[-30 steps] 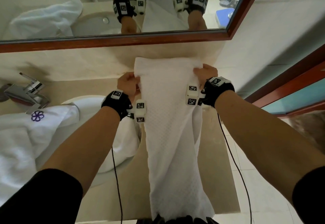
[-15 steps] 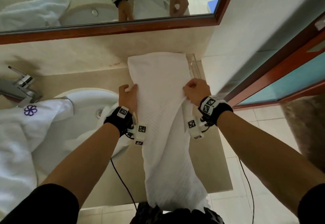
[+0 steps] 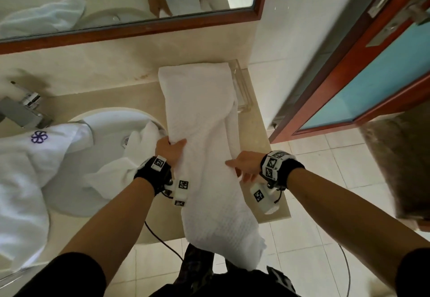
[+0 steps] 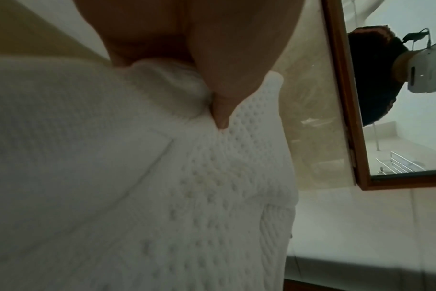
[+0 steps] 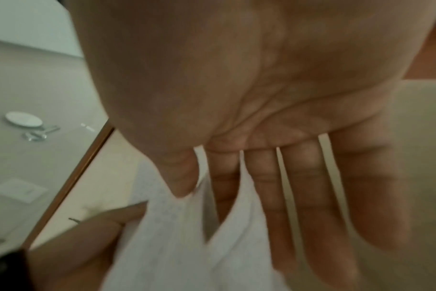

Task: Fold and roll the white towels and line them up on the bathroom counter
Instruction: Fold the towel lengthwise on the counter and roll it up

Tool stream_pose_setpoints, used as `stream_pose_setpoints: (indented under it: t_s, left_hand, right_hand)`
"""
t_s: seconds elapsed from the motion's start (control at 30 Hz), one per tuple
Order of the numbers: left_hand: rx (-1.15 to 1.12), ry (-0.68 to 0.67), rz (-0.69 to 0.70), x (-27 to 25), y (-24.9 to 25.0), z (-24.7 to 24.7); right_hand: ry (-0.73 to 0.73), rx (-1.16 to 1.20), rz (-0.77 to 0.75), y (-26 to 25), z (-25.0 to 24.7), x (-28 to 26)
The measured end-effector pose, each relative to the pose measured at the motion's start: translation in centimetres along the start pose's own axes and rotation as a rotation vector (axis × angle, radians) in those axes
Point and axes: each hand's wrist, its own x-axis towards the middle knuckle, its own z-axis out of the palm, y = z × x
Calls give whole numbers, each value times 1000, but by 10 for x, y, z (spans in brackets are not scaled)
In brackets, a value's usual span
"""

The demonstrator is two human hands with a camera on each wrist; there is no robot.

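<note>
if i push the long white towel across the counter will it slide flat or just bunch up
Likely bunches: the white towel drapes limply off the counter edge, so it looks floppy. Its waffle weave seems grippy, creasing where the left hand pinches it.

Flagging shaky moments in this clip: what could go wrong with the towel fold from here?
The waffle towel hangs well past the counter front edge; only the left hand pinches it, while the right hand lies open, so it might slide off. A second towel drapes into the sink basin and could snag.
</note>
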Motion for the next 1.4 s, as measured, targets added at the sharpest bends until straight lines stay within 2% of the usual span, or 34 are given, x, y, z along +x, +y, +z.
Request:
stream_pose_setpoints:
  t_s: [0.13, 0.23, 0.33, 0.43, 0.53, 0.63, 0.67, 0.77, 0.83, 0.9, 1.03, 1.07, 1.1, 1.2, 1.23, 1.3, 1.4]
  left_hand:
    - [-18, 87, 39, 4, 16, -9]
    - [-34, 95, 12, 5, 11, -5]
    - [-108, 52, -31, -4, -2, 0]
    - [-174, 14, -141, -17, -27, -1]
    - [-117, -41, -191, -31, -51, -1]
    - [-42, -7, -148, -48, -56, -2]
    - [-41, 14, -128, -48, -57, -3]
    - [-139, 36, -65, -47, -48, -7]
    - [-227, 36, -47, -32, -51, -7]
    - [-307, 37, -63, -33, -49, -7]
    - [-289, -112, -198, -64, -56, -10]
    - [-277, -148, -215, -67, -64, -12]
    - [-289, -180, -232, -72, -70, -15]
    - [-243, -264, -241, -65, -91, -22]
    - [-228, -278, -217, -65, -92, -25]
    - [-190, -292, -173, -69, -93, -30]
    - [-139, -317, -148, -67, -101, -34]
  right_hand:
    - [235, -153, 33, 17, -12, -11]
    - [167, -217, 61, 25, -5, -19]
    - [11, -152, -7, 32, 15, -34]
    - [-47, -35, -91, 38, 30, -42]
    - [7, 58, -195, 44, 45, -41]
    - [75, 64, -240, 50, 61, -34]
    - [53, 130, -233, 52, 64, -36]
    - [-46, 629, -185, 65, 70, -46]
    - [33, 830, -171, 77, 75, -49]
    - [133, 840, -162, 86, 90, -51]
    - [222, 386, -166, 88, 123, -56]
    - [240, 364, -171, 85, 129, -56]
    - [257, 426, -155, 83, 134, -54]
    - [314, 924, -34, 78, 148, -47]
    - [361, 1020, -9, 79, 153, -44]
    - [447, 969, 15, 78, 160, -49]
    - [507, 631, 70, 77, 164, -50]
